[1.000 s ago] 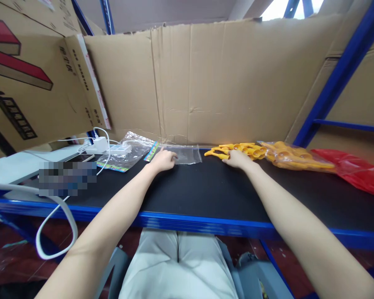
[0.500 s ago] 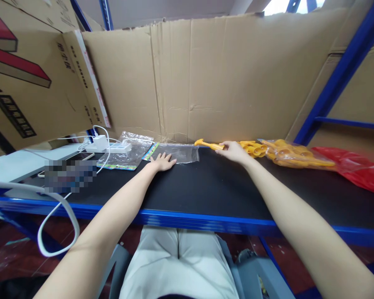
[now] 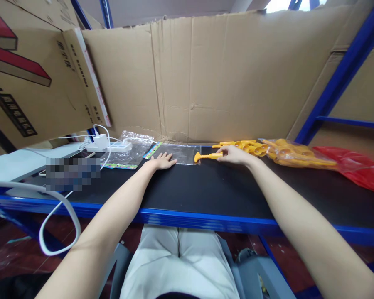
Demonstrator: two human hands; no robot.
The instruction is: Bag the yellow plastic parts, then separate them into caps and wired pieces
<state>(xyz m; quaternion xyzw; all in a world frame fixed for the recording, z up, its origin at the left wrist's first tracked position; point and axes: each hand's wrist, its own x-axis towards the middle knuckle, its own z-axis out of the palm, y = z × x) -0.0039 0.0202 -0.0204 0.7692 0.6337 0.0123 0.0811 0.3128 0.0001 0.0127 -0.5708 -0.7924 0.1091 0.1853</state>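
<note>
My left hand [image 3: 162, 161] lies flat, fingers spread, on the near left part of a small clear plastic bag [image 3: 182, 153] on the black shelf top [image 3: 205, 187]. My right hand [image 3: 233, 154] grips one yellow plastic piece [image 3: 207, 156] by its right end, with the piece's left tip at the bag's right edge. More yellow pieces [image 3: 247, 146] lie loose just behind my right hand.
A clear sack of yellow pieces [image 3: 294, 155] and a red bag [image 3: 358, 168] lie to the right. A stack of clear bags [image 3: 127, 153] and a white power strip with cables [image 3: 107, 145] sit at the left. Cardboard [image 3: 218, 79] walls the back. A blue shelf edge [image 3: 190, 220] runs along the front.
My right hand took one yellow piece from the pile and carried it left, then lowered it to the bag's right edge. My left hand flattened on the bag.
</note>
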